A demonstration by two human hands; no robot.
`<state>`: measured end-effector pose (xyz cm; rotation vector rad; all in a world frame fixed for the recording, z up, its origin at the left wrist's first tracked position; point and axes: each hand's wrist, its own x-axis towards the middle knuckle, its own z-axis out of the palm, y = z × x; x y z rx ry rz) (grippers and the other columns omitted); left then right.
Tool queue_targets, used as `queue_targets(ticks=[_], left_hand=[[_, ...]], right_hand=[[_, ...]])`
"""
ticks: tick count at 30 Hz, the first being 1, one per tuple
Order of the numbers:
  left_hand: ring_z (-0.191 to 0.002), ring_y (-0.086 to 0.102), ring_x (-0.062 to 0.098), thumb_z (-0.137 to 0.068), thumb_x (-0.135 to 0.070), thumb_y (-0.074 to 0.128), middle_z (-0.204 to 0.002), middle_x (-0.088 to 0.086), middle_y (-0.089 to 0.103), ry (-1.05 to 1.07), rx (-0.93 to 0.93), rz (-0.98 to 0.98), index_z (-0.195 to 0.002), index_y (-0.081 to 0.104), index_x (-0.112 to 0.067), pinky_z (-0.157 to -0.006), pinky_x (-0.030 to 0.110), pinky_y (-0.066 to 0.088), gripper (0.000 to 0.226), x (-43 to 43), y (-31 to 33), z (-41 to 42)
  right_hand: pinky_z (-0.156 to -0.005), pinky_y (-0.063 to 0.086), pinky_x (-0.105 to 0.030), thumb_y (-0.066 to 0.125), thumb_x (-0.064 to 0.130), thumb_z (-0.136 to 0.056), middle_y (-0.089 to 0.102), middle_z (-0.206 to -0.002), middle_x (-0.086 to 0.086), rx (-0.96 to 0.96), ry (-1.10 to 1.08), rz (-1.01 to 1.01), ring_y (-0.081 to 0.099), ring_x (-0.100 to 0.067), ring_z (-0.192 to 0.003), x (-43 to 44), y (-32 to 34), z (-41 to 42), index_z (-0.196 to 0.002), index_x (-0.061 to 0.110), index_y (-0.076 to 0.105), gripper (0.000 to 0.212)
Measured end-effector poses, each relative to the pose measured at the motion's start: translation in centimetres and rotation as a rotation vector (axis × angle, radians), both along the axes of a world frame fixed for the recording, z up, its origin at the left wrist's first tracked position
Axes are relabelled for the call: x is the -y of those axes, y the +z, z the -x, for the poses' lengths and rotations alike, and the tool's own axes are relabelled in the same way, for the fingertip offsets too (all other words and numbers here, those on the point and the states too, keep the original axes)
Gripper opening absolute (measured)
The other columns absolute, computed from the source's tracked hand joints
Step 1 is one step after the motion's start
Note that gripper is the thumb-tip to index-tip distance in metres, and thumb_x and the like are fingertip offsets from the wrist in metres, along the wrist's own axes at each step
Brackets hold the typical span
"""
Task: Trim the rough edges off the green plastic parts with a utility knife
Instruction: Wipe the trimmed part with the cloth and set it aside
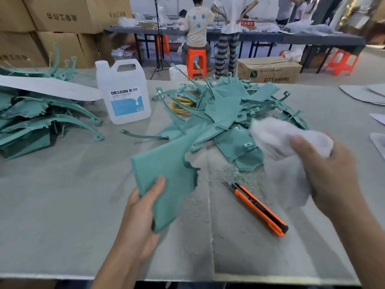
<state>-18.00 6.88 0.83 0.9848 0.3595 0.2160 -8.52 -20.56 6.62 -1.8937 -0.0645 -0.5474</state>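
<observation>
Head view: grips green plastic part (pixel 166 170) at its near corner with left hand (pixel 138 217), thumb on top, jagged edge facing right. Clutches blurred white cloth (pixel 287 138) in right hand (pixel 325 174). Orange utility knife (pixel 260 209) flat on table (pixel 62 205) between both hands, untouched, beside shavings (pixel 225 170). Heap of green parts (pixel 225 109) behind.

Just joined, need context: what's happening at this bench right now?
A person's left hand grips a green plastic part with a jagged edge. The right hand holds a wad of white cloth. The orange knife lies on the table between them, in neither hand. More green parts are piled behind.
</observation>
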Motion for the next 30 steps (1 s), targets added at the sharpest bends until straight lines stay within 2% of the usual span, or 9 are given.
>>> queue_targets(ticks=[5, 7, 11, 15, 18, 21, 24, 27, 30], left_hand=[[-0.078, 0.075, 0.022, -0.071, -0.042, 0.079, -0.100, 0.012, 0.077, -0.166, -0.007, 0.030, -0.095, 0.081, -0.025, -0.055, 0.030, 0.057, 0.029, 3.0, 0.1, 0.2], [-0.088, 0.075, 0.023, -0.076, -0.049, 0.076, -0.106, 0.013, 0.076, -0.182, 0.029, 0.033, -0.104, 0.078, -0.024, -0.063, 0.032, 0.059, 0.038, 3.8, 0.3, -0.1], [-0.116, 0.067, 0.015, -0.076, -0.071, 0.049, -0.123, 0.003, 0.072, -0.080, 0.050, 0.126, -0.127, 0.068, -0.022, -0.095, 0.032, 0.053, 0.073, 3.7, 0.8, -0.8], [-0.089, 0.073, 0.006, -0.072, -0.076, 0.046, -0.093, -0.006, 0.076, -0.042, 0.116, 0.284, -0.090, 0.083, -0.029, -0.071, 0.019, 0.057, 0.062, 2.7, 0.8, -0.9], [-0.115, 0.067, 0.011, -0.082, -0.072, 0.038, -0.124, -0.002, 0.072, -0.094, 0.080, 0.209, -0.125, 0.071, -0.027, -0.095, 0.025, 0.054, 0.070, 3.0, 1.2, -1.2], [-0.121, 0.063, 0.013, -0.083, -0.070, 0.036, -0.132, 0.000, 0.067, -0.122, 0.072, 0.279, -0.131, 0.064, -0.025, -0.105, 0.029, 0.048, 0.071, 3.3, 1.1, -1.2], [-0.100, 0.068, -0.003, -0.100, -0.053, 0.037, -0.105, -0.018, 0.075, 0.025, 0.135, 0.359, -0.094, 0.079, -0.040, -0.084, 0.013, 0.053, 0.045, 2.2, 0.3, -1.1], [-0.080, 0.072, 0.013, -0.105, -0.044, 0.034, -0.089, 0.000, 0.073, -0.033, 0.110, 0.236, -0.086, 0.080, -0.028, -0.065, 0.023, 0.058, 0.052, 2.5, 0.2, -1.6], [-0.118, 0.064, 0.012, -0.099, -0.043, 0.048, -0.127, 0.005, 0.067, -0.076, 0.209, -0.210, -0.125, 0.070, -0.028, -0.104, 0.038, 0.050, 0.037, 3.6, 0.7, -1.3]], right_hand=[[-0.068, 0.046, -0.014, 0.072, 0.028, -0.083, 0.063, -0.085, 0.026, 0.214, 0.213, 0.010, 0.060, 0.003, -0.080, -9.2, 0.0, 0.9, -0.097, 0.033, 0.061, 0.018], [-0.093, 0.051, -0.032, 0.071, 0.021, -0.091, 0.064, -0.109, 0.015, 0.167, 0.302, 0.247, 0.059, -0.015, -0.107, -12.4, -2.2, 1.5, -0.114, 0.025, 0.062, 0.025], [-0.113, 0.041, -0.037, 0.044, 0.040, -0.106, 0.056, -0.143, 0.017, 0.096, 0.537, 0.114, 0.047, -0.008, -0.137, -16.0, -6.8, 5.7, -0.133, 0.026, 0.060, 0.034], [-0.116, 0.035, -0.028, 0.037, 0.036, -0.110, 0.047, -0.148, 0.025, 0.185, 0.666, 0.045, 0.042, -0.005, -0.143, -17.1, -7.7, 7.6, -0.138, 0.029, 0.056, 0.034], [-0.123, 0.019, -0.029, 0.038, 0.030, -0.109, 0.041, -0.153, 0.013, 0.165, 0.511, 0.214, 0.029, -0.006, -0.149, -16.7, -6.1, 4.7, -0.143, 0.024, 0.054, 0.039], [-0.123, 0.019, -0.028, 0.036, 0.035, -0.107, 0.035, -0.156, 0.021, 0.048, 0.501, 0.130, 0.029, -0.004, -0.149, -17.2, -5.2, 5.1, -0.145, 0.037, 0.048, 0.039], [-0.117, 0.030, -0.023, 0.039, 0.039, -0.109, 0.041, -0.152, 0.029, 0.124, 0.676, 0.035, 0.037, 0.000, -0.144, -17.9, -6.3, 8.6, -0.145, 0.050, 0.043, 0.037], [-0.112, 0.037, -0.025, 0.037, 0.047, -0.107, 0.054, -0.141, 0.028, -0.015, 0.589, -0.040, 0.048, 0.004, -0.132, -17.7, -6.5, 7.8, -0.141, 0.045, 0.047, 0.036], [-0.093, 0.055, -0.036, 0.047, 0.057, -0.100, 0.072, -0.117, 0.002, -0.251, 0.572, -0.461, 0.067, -0.009, -0.108, -16.6, -5.4, 6.2, -0.120, 0.026, 0.067, 0.042]])
